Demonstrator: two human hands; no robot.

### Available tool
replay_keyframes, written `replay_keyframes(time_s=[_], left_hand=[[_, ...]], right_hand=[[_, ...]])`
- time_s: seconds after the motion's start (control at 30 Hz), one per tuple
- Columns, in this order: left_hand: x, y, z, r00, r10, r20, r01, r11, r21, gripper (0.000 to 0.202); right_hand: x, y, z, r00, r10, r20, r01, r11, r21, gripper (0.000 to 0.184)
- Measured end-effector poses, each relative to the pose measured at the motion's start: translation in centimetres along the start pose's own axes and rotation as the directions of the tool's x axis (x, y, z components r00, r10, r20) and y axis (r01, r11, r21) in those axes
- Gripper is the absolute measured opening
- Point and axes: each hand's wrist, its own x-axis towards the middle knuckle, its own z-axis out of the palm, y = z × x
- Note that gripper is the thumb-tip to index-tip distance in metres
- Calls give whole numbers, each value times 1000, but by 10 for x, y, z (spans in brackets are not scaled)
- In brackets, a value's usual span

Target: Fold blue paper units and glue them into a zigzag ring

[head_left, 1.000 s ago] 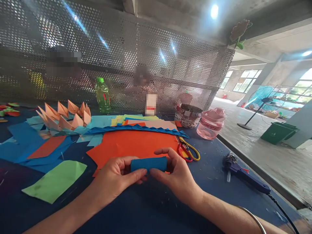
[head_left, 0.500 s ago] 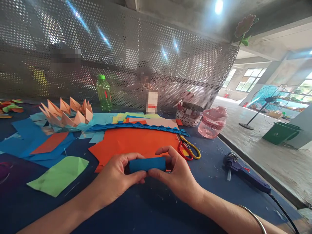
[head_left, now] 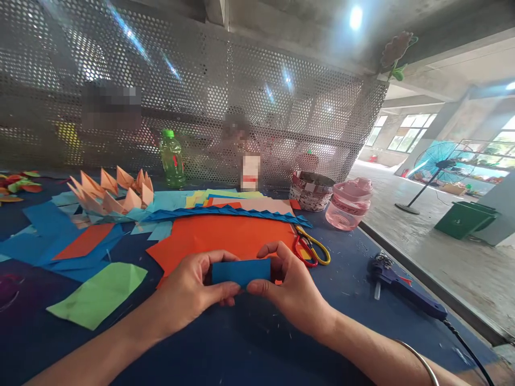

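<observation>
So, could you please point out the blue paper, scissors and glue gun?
Blue paper point(head_left: 241, 272): head view, on its middle.
Scissors point(head_left: 323, 258): head view, on the yellow handle.
Glue gun point(head_left: 418, 302): head view, on the purple body.

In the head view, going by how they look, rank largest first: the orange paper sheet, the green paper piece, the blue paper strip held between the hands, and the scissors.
1. The orange paper sheet
2. The green paper piece
3. The blue paper strip and the scissors look similar; the strip's nearness to the camera makes ranking them unsure.
</observation>
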Motion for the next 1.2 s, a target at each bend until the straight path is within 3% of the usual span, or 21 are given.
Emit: replay_keyframes(time_s=[0.27, 0.37, 0.47, 0.6, 1.07, 1.2], left_hand=[[9, -3, -27, 991, -5, -136, -1, 999, -43, 41], [9, -4, -23, 996, -5, -87, 3, 1000, -30, 40], [6, -2, -11, 999, 16, -29, -17, 1000, -10, 35], [3, 0, 1, 1000, 16, -8, -16, 1000, -4, 34], [3, 5, -7, 998, -44, -45, 46, 998, 46, 38], [4, 3, -9, 1000, -9, -19, 9, 1000, 27, 32]], right_hand=[[13, -3, -18, 989, -90, -119, 92, 996, 13, 33], [13, -3, -16, 992, -86, -92, 90, 995, 32, 36], [7, -3, -7, 999, -19, 27, 18, 999, 28, 39], [1, -4, 2, 982, 49, 181, -52, 999, 11, 26], [2, -3, -2, 989, 22, 147, -6, 994, -105, 25], [3, -1, -4, 989, 25, 142, -13, 996, -85, 25]])
